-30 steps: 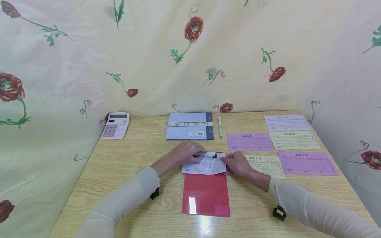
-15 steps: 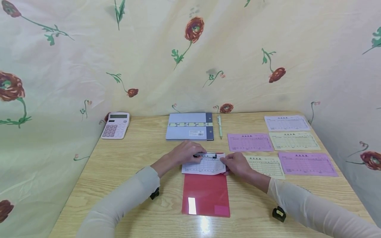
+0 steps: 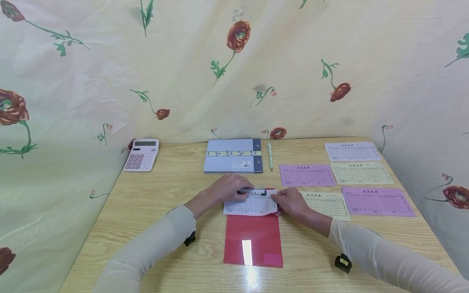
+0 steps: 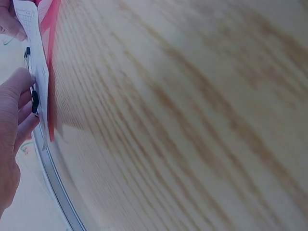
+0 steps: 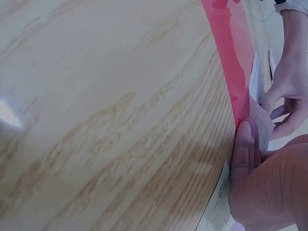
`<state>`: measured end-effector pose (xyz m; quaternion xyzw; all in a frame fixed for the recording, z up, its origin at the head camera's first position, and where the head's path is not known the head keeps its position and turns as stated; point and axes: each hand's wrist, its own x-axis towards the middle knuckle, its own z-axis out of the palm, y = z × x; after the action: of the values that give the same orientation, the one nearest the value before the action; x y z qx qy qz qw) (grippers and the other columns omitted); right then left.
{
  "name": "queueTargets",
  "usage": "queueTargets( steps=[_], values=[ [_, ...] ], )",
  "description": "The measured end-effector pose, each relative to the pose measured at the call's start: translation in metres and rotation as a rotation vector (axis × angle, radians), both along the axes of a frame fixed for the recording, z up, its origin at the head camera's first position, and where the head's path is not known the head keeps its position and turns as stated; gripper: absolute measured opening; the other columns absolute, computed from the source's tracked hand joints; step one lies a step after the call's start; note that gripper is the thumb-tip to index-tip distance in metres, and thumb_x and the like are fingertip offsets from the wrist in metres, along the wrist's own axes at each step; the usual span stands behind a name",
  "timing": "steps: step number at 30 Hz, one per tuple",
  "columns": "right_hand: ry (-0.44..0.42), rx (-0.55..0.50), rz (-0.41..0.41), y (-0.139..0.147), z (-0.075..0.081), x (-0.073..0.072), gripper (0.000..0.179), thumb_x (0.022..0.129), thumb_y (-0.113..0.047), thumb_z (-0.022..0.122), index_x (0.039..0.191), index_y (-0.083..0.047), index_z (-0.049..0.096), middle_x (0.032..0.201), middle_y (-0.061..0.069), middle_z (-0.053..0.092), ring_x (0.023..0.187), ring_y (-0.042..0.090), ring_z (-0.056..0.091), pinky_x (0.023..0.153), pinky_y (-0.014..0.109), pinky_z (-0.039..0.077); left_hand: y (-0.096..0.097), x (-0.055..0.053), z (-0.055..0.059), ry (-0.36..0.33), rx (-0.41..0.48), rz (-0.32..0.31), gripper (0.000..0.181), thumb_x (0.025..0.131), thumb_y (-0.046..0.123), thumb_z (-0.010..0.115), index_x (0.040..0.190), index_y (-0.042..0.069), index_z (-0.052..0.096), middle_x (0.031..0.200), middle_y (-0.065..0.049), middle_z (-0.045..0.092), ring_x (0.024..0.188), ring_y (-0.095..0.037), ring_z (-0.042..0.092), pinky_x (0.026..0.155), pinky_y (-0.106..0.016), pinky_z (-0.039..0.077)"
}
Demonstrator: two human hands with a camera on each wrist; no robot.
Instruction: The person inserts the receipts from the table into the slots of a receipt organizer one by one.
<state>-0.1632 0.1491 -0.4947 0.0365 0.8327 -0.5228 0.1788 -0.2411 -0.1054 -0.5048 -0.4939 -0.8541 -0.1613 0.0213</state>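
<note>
A red clipboard (image 3: 253, 232) lies at the middle of the table, its wire clip with black ends (image 3: 264, 192) at the far edge. Over its upper part lies a white printed form (image 3: 249, 207), lower right corner slightly lifted. My left hand (image 3: 231, 188) grips the clip; in the left wrist view its thumb and fingers close about a black end (image 4: 34, 101). With my right hand (image 3: 292, 202) I pinch the form's right edge, thumb on top. Seen from the right wrist, the right fingers (image 5: 244, 144) sit beside the clipboard's edge and the paper bends upward there.
Several purple (image 3: 377, 201), yellow (image 3: 360, 173) and white (image 3: 352, 151) printed forms lie to the right. Behind the clipboard are a blue-grey binder (image 3: 227, 160) and a pen (image 3: 270, 156). A calculator (image 3: 142, 155) stands at the far left, before a floral curtain (image 3: 198, 61).
Both hands keep their places on the clip and the form. The bright reflection on the red clipboard has shifted to the right.
</note>
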Motion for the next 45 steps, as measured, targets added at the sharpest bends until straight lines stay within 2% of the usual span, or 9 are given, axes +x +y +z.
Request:
queueTargets(
  steps=[9,19,21,24,28,31,36,41,45],
  values=[
    [-0.010,-0.010,0.009,0.001,-0.003,-0.001,0.026,0.108,-0.011,0.061,0.105,0.012,0.074,0.095,0.017,0.077,0.068,0.018,0.072,0.059,0.032,0.060,-0.001,0.002,-0.001,0.000,0.007,0.006,0.024,0.095,0.013,0.078,0.119,0.011,0.081,0.115,0.001,0.079,0.105,-0.014,0.075,0.088,-0.022,0.056],
    [-0.068,-0.009,0.059,0.005,0.004,-0.007,0.026,0.107,-0.016,0.063,0.105,0.009,0.068,0.084,0.017,0.071,0.062,0.018,0.070,0.059,0.030,0.060,-0.002,0.003,-0.001,-0.004,0.010,0.025,0.024,0.095,0.014,0.079,0.119,0.011,0.081,0.115,0.001,0.079,0.106,-0.015,0.075,0.090,-0.025,0.057],
    [-0.062,-0.007,0.069,0.007,0.005,-0.008,0.024,0.106,-0.015,0.064,0.107,0.009,0.065,0.079,0.016,0.070,0.057,0.019,0.068,0.055,0.030,0.058,-0.002,0.003,-0.001,0.002,0.007,0.028,0.024,0.096,0.015,0.079,0.119,0.012,0.081,0.115,0.001,0.079,0.107,-0.014,0.074,0.090,-0.024,0.057],
    [0.018,0.046,0.103,0.012,0.009,-0.013,0.023,0.104,-0.013,0.067,0.113,0.007,0.060,0.076,0.015,0.069,0.055,0.020,0.066,0.053,0.030,0.056,-0.002,0.003,-0.002,0.008,0.001,0.034,0.024,0.096,0.016,0.078,0.119,0.012,0.081,0.116,0.002,0.079,0.107,-0.013,0.074,0.092,-0.024,0.056],
    [0.131,0.152,0.126,0.020,0.017,-0.023,0.036,0.102,-0.015,0.070,0.126,0.007,0.055,0.093,0.014,0.070,0.071,0.023,0.069,0.061,0.030,0.054,-0.002,0.003,-0.002,-0.001,0.001,0.046,0.024,0.096,0.018,0.079,0.120,0.013,0.081,0.116,0.002,0.079,0.106,-0.013,0.074,0.090,-0.023,0.056],
    [0.149,0.174,0.130,0.027,0.023,-0.031,0.047,0.102,-0.019,0.072,0.135,0.008,0.053,0.111,0.019,0.068,0.091,0.027,0.070,0.073,0.033,0.057,-0.002,0.003,-0.002,-0.012,0.003,0.057,0.025,0.097,0.018,0.079,0.121,0.014,0.081,0.115,0.002,0.079,0.104,-0.011,0.074,0.086,-0.021,0.055],
    [0.151,0.119,0.138,0.039,0.029,-0.044,0.052,0.104,-0.022,0.069,0.143,0.009,0.053,0.132,0.026,0.064,0.113,0.036,0.067,0.090,0.042,0.059,-0.002,0.002,-0.004,-0.018,0.003,0.063,0.025,0.098,0.019,0.079,0.122,0.015,0.081,0.115,0.003,0.079,0.101,-0.009,0.074,0.084,-0.017,0.053],
    [0.201,0.088,0.114,0.047,0.031,-0.053,0.049,0.106,-0.020,0.068,0.145,0.007,0.056,0.139,0.027,0.063,0.128,0.041,0.061,0.104,0.049,0.053,-0.002,0.003,-0.005,-0.023,0.021,0.057,0.025,0.097,0.018,0.079,0.122,0.014,0.081,0.114,0.003,0.080,0.099,-0.008,0.074,0.081,-0.016,0.052],
    [0.246,0.047,0.076,0.055,0.028,-0.059,0.050,0.105,-0.019,0.069,0.147,0.004,0.056,0.145,0.025,0.061,0.134,0.042,0.057,0.109,0.054,0.048,-0.002,0.003,-0.006,-0.024,0.030,0.055,0.025,0.097,0.017,0.079,0.121,0.014,0.081,0.113,0.003,0.080,0.097,-0.007,0.073,0.080,-0.016,0.052]
  ],
)
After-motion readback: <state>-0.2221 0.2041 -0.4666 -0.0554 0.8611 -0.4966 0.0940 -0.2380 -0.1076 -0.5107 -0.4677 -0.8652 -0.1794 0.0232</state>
